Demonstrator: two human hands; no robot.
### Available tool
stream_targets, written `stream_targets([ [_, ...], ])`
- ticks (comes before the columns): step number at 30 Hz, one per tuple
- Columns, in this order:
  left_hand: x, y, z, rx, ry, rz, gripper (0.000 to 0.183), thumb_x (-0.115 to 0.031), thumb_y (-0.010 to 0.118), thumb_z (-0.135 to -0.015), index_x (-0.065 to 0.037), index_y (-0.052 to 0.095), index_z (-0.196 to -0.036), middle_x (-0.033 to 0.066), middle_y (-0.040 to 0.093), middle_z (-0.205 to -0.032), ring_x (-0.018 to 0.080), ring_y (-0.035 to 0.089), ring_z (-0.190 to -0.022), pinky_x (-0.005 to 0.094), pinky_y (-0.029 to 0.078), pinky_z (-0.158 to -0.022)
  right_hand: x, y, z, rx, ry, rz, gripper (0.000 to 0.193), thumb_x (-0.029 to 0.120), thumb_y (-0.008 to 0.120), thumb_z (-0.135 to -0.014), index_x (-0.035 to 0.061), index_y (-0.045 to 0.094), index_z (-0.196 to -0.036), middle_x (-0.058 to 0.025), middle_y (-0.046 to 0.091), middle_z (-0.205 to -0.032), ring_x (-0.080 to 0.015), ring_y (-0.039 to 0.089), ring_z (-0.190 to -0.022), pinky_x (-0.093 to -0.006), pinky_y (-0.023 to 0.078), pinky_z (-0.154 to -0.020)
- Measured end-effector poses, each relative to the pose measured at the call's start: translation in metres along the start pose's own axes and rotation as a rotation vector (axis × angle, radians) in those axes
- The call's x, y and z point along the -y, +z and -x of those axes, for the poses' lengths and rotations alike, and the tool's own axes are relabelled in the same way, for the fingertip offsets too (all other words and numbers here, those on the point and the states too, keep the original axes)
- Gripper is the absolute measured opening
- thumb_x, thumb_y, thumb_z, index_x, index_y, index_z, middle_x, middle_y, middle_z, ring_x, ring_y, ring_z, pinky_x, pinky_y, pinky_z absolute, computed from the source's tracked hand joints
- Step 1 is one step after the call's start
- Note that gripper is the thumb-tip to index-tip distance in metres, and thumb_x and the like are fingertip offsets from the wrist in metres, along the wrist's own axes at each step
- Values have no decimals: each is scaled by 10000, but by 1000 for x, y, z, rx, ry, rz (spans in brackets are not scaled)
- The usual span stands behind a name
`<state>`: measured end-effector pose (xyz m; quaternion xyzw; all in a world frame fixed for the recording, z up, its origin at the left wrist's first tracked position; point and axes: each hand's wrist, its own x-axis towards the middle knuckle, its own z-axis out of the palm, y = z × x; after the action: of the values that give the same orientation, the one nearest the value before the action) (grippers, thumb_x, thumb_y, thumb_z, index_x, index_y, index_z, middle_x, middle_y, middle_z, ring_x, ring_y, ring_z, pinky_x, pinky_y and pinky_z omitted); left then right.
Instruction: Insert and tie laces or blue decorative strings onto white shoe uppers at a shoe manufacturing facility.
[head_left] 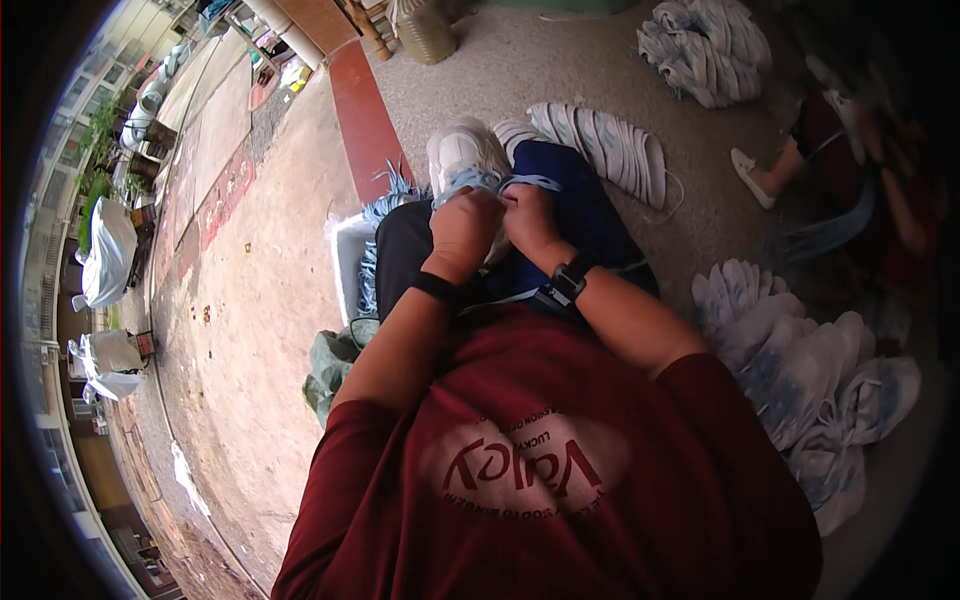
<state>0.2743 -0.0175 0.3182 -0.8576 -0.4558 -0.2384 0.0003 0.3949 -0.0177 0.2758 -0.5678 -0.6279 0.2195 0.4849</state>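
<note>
On my lap rests a white shoe upper [466,147], its toe pointing away from me, with light blue lacing across its front. My left hand [466,230] is closed at the lacing, fingertips pinched near the shoe's opening. Close beside it, my right hand [531,219] pinches a light blue shoelace [537,181], which loops out past the fingers. The hands nearly touch, and they cover the shoe's rear part. Dark blue cloth [572,205] lies over my right leg.
Left of my legs, a white box [343,262] holds light blue laces [391,190]; a green sack [335,370] lies nearer. Stacked white shoe uppers [610,150] form a row ahead. More heaps [705,50] [815,370] lie far right and near right. Another person [880,190] sits at right.
</note>
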Motion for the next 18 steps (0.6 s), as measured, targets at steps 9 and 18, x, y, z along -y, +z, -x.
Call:
stream_targets([
  [9, 35, -68, 41, 362, -200, 325, 137, -96, 577, -736, 13, 569, -652, 117, 601, -618, 265, 601, -617, 348, 456, -581, 13, -16, 2, 66, 17, 133, 79, 80, 616, -676, 39, 572, -626, -155, 579, -627, -348, 581, -652, -430, 452, -590],
  [18, 80, -58, 81, -326, -1020, 1677, 121, -116, 562, -864, -66, 556, -754, 27, 577, -702, 78, 526, -596, 185, 421, -540, 40, 12, -6, 321, -523, 215, 31, 81, 578, -729, 52, 586, -721, -119, 562, -714, -316, 543, -713, -402, 405, -657],
])
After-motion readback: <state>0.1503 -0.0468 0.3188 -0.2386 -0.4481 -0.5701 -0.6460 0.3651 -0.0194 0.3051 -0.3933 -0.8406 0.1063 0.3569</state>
